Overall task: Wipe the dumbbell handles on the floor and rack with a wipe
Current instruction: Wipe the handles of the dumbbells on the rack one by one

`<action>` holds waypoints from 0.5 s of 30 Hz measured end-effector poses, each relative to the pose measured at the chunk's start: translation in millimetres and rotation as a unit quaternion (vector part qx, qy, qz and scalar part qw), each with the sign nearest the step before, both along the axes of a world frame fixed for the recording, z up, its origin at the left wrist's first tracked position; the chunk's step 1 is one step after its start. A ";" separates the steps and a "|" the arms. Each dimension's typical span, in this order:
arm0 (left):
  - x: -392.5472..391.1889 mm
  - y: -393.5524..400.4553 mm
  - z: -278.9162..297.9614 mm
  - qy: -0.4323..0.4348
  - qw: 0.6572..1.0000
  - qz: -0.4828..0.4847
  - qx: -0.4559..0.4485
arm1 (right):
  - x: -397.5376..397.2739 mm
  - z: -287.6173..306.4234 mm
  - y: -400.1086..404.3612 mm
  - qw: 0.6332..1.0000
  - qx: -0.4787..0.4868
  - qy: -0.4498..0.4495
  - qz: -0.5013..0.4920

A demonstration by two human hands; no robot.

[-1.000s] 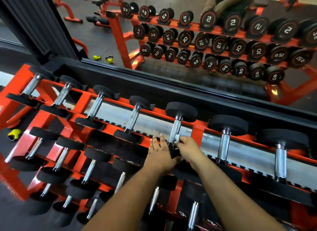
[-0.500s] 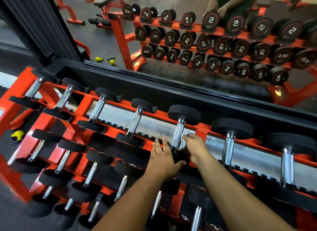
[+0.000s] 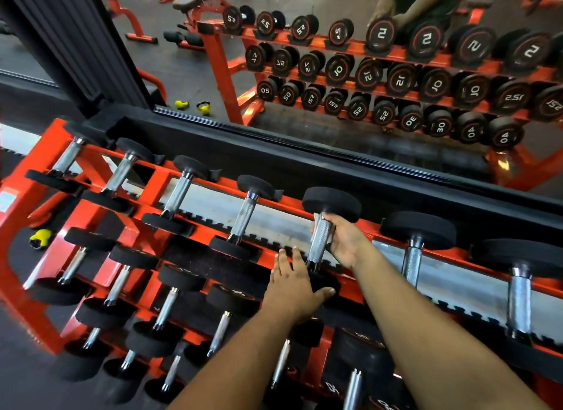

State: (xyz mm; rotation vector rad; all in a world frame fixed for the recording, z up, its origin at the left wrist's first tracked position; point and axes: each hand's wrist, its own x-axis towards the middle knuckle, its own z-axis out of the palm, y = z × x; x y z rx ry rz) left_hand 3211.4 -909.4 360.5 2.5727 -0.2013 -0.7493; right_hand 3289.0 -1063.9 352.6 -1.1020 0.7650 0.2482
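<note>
An orange rack (image 3: pixel 91 208) holds rows of black dumbbells with knurled chrome handles. My right hand (image 3: pixel 344 242) curls round the upper part of one top-row handle (image 3: pixel 318 245), just under its far black head (image 3: pixel 332 203); a sliver of white wipe (image 3: pixel 316 219) shows between my fingers and the handle. My left hand (image 3: pixel 292 287) lies flat with straight fingers on that dumbbell's near head (image 3: pixel 326 283). Other top-row handles stand to the left (image 3: pixel 243 217) and right (image 3: pixel 411 264).
A mirror (image 3: pixel 335 74) behind the rack reflects the numbered dumbbell ends and a person's arms. Lower tiers of dumbbells (image 3: pixel 170 306) sit below my forearms. A yellow object (image 3: pixel 39 237) lies on the dark floor at left.
My right hand has slid up the handle from its near end to just under the far head. My left hand stays on the near head.
</note>
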 end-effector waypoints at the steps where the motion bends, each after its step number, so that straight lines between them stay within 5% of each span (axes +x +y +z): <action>1: 0.6 0.4 -0.4 0.001 1.000 -0.001 0.000 | 0.0 -1.9 2.0 1.000 -0.017 0.008 0.001; 15: 1.8 0.3 -2.3 0.005 1.000 -0.006 0.008 | 6.3 -5.7 5.7 0.999 -0.039 0.024 -0.015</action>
